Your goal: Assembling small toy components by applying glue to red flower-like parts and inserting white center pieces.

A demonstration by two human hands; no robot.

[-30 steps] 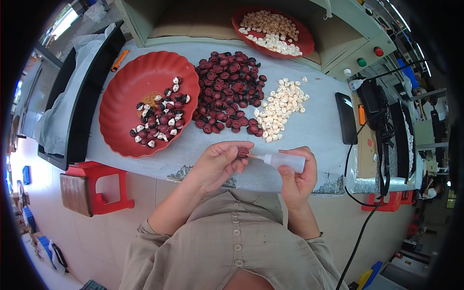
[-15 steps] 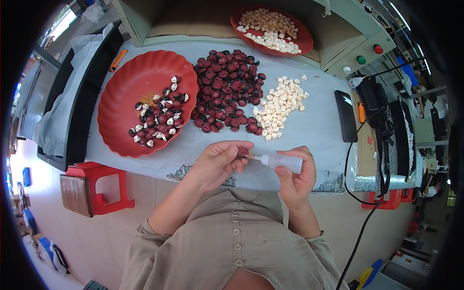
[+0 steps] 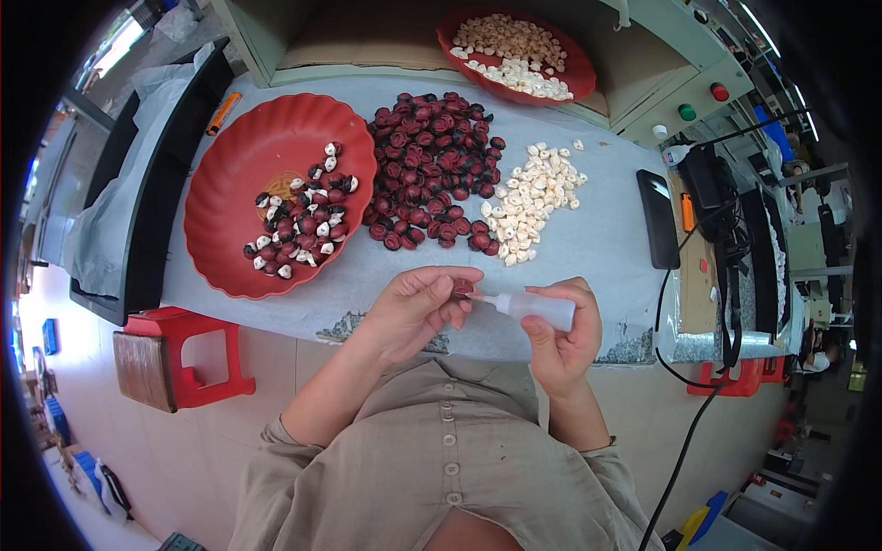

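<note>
My left hand [image 3: 415,308] pinches a small dark red shell piece [image 3: 462,288] at the table's front edge. My right hand [image 3: 562,338] grips a small white squeeze bottle [image 3: 536,309], its thin nozzle touching that piece. Just beyond lie a heap of dark red shell pieces [image 3: 430,171] and a smaller pile of white bits [image 3: 531,197]. To the left, a large red plate [image 3: 230,197] holds several pieces that are dark red and white together.
A second red bowl [image 3: 571,90] of white bits sits at the back. A black phone [image 3: 658,219], cables and a black device lie at the right. A red stool [image 3: 179,358] stands at the left, below a black tray with grey plastic [image 3: 110,202].
Both hands have stayed almost in place; the bottle's nozzle remains against the piece in my left fingers.
</note>
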